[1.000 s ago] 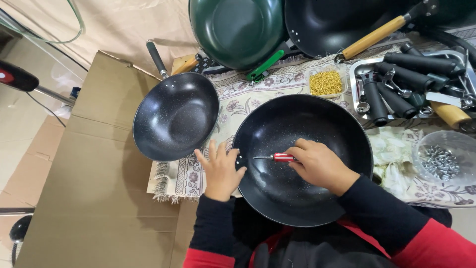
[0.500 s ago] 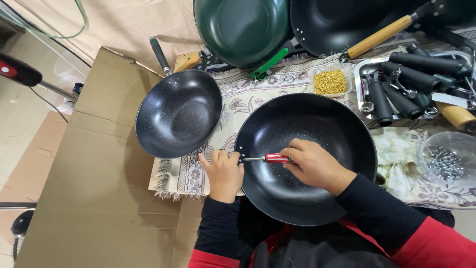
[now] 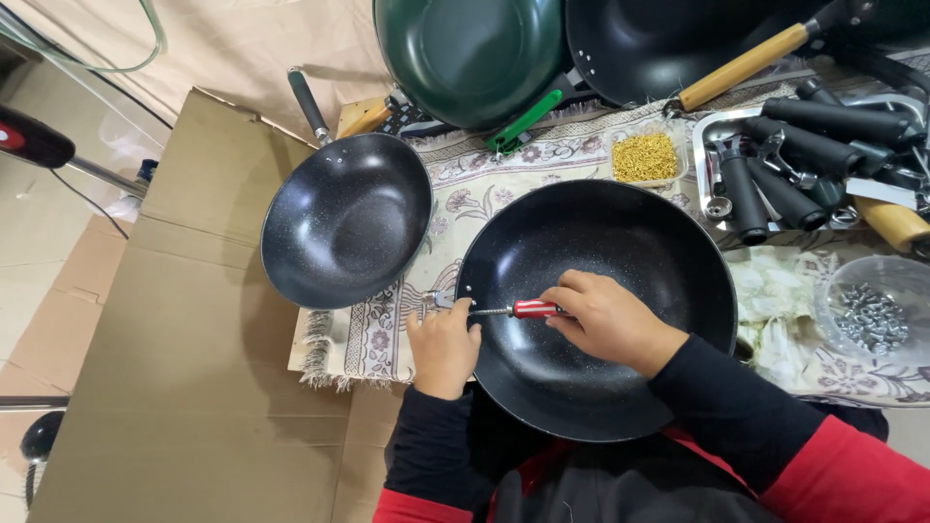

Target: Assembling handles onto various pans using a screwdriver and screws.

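The right hand (image 3: 605, 320) is closing around a red-handled screwdriver (image 3: 523, 310) inside the big black wok (image 3: 630, 242) – its tip is pointing at the left rim. The left hand (image 3: 443, 347) is gripping that rim, fingers curled, on the patterned cloth (image 3: 465, 184)

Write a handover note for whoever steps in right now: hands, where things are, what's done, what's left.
Right hand: grips a red-handled screwdriver lying inside the large black wok, tip aimed at the wok's left rim.
Left hand: on that rim, beside the metal fitting sticking out there.
Nearby: a smaller black wok with handle on the cardboard; loose black handles in a metal tray; a tub of gold screws; a clear bowl of silver hardware.
Done: fitting is at the rim; whether it is tight cannot be told.
Left: no handle is on the large wok yet.
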